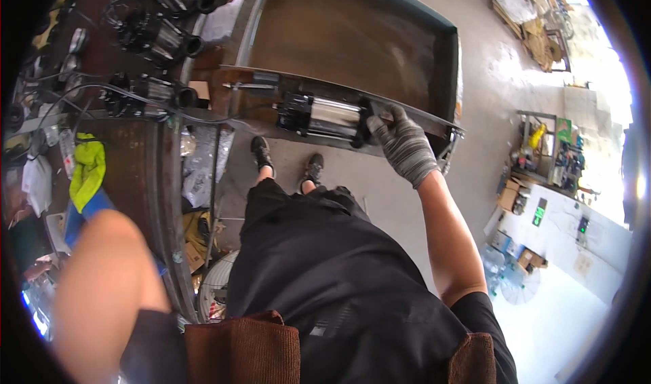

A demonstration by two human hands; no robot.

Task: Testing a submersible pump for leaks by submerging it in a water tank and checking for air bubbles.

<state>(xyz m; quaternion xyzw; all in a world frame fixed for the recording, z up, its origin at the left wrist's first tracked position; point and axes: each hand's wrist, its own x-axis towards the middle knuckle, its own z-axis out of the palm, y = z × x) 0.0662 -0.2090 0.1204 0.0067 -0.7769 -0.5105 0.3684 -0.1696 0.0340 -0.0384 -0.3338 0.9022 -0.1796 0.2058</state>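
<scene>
My right hand [403,143], in a grey striped glove, has its fingers closed on the dark right end of a black and steel cylindrical motor-like unit [331,121]. The unit lies horizontally along a narrow metal ledge beside a large steel tray [454,65]. A small dark cylindrical piece [264,79] with a thin rod sits just behind the unit. My left arm [105,282] is bent and blurred at the lower left; its hand is out of view.
Several similar units [152,96] with cables rest on the left bench [132,174], near a neon-yellow cloth [88,170]. A fan [217,285] stands low beside me. On the right are a shelf [549,153], water bottles [498,265] and a pallet of materials [536,28].
</scene>
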